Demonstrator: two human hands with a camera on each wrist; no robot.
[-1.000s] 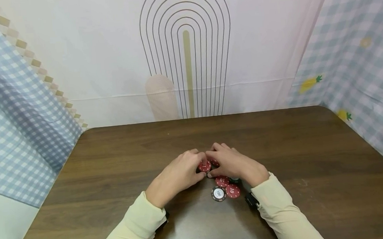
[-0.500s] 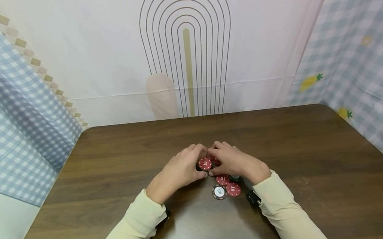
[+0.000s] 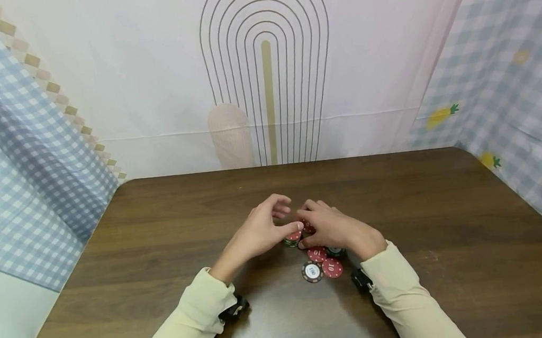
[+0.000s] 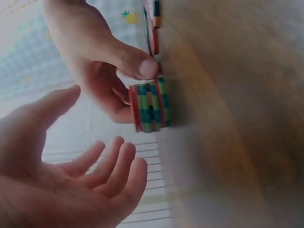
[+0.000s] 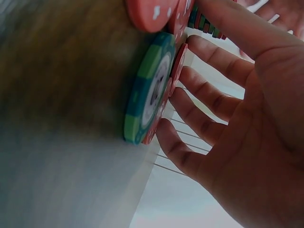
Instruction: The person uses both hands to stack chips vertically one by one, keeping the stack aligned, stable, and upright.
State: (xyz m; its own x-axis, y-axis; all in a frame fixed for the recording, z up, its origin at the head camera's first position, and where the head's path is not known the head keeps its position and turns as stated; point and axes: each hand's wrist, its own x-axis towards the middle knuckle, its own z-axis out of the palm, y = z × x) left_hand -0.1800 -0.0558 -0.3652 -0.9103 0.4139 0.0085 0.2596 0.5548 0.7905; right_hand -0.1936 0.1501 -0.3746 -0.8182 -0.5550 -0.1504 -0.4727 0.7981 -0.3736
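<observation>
A short stack of red and green poker chips (image 3: pixel 293 240) stands on the table, also seen side-on in the left wrist view as a chip stack (image 4: pixel 151 107). My left hand (image 3: pixel 263 228) is raised beside it, thumb and fingers spread, holding nothing. On the stack's other side is my right hand (image 3: pixel 335 228), its thumb close to the stack; whether it touches is unclear. In the right wrist view its relaxed fingertips (image 5: pixel 164 126) are at the edges of red chips (image 5: pixel 178 66) behind a green chip (image 5: pixel 152 92). Part of a red chip (image 3: pixel 308 226) shows beneath that hand.
Nearer my body lie two red 10 chips (image 3: pixel 317 254), a black-and-white 100 chip (image 3: pixel 312 272) and a green chip (image 3: pixel 336 251) partly under the right wrist. The brown wooden table (image 3: pixel 183 213) meets a white patterned cloth (image 3: pixel 160 93) at its far edge.
My left hand has come off the chip stack, its fingers opening and lifting up and left, so the stack's green side now shows. The right hand has barely moved.
</observation>
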